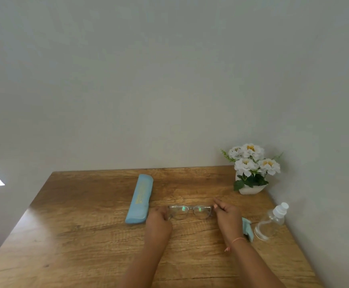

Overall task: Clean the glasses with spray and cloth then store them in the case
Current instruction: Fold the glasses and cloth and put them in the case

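Clear-framed glasses [190,212] sit in the middle of the wooden table [86,235], lenses facing me. My left hand [159,218] grips the frame's left end, and my right hand [226,215] pinches its right end. A light blue case [139,198] lies just left of the glasses, pointing away from me. A light blue cloth [248,228] peeks out from behind my right wrist. To its right, a clear spray bottle [271,222] with a white nozzle lies tilted on the table.
A white pot of white flowers [250,169] stands at the table's back right corner against the wall. The wall runs close along the right edge. Bare wood stretches across the left and front of the table.
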